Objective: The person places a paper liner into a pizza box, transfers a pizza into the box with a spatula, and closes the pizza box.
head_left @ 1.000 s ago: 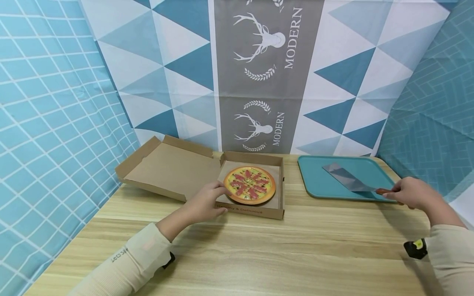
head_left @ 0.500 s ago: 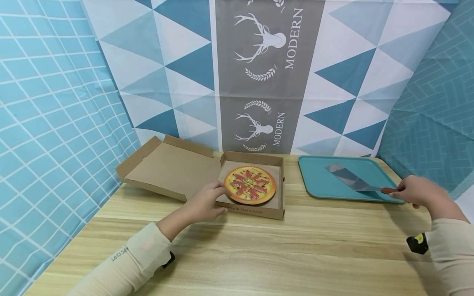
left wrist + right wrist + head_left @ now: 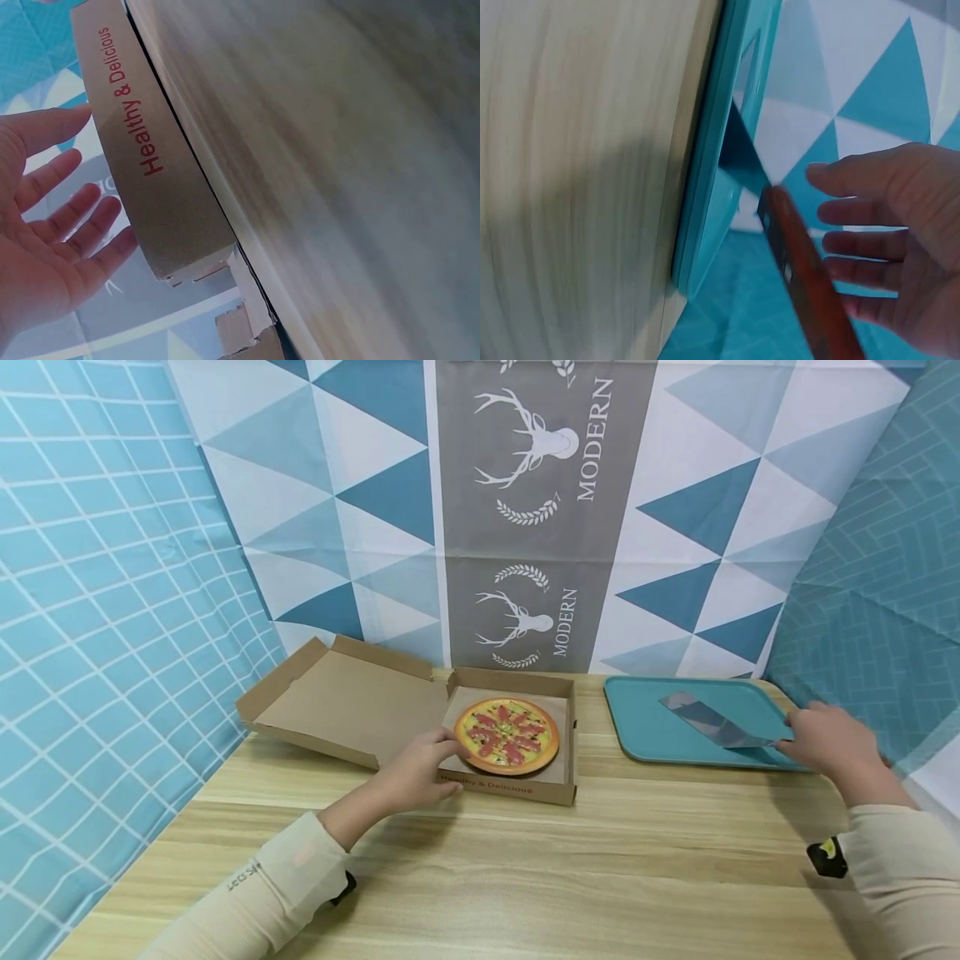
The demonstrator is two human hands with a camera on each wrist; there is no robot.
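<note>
The pizza (image 3: 507,735), topped with red slices, lies in an open cardboard pizza box (image 3: 551,792). My left hand (image 3: 416,770) is at the box's front left corner. In the left wrist view its fingers (image 3: 90,225) are spread and loose beside the box wall, the thumb tip right at the wall's edge. A metal spatula (image 3: 701,717) rests with its blade on the turquoise tray (image 3: 637,739). Over its handle is my right hand (image 3: 828,741). The right wrist view shows the brown handle (image 3: 806,270) passing beside loosely extended fingers (image 3: 866,244), not wrapped by them.
The box's lid (image 3: 360,697) is folded back to the left, near the blue tiled curtain (image 3: 97,610). A patterned cloth (image 3: 525,527) hangs behind the wooden table (image 3: 525,877).
My right hand pinched the spatula's handle; its fingers are now loose and it has moved slightly left and up over the handle. The left hand has stayed at the box.
</note>
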